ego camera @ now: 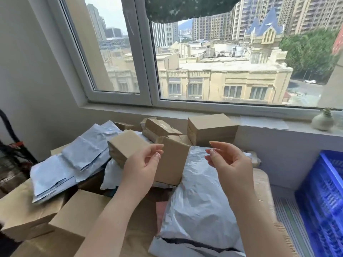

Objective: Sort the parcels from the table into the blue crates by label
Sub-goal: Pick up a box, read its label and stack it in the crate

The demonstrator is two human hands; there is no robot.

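Cardboard box (pixel 128 145) nearest left hand (pixel 143 166); both hands loose, fingers half-curled, holding nothing. Right hand (pixel 230 162) too. Grab box w/ both, flip, read label before crate (pixel 323 197).

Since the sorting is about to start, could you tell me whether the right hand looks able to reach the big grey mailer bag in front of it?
Probably yes. The right hand hangs open just above the grey mailer bag, which lies on top of the pile with nothing over it.
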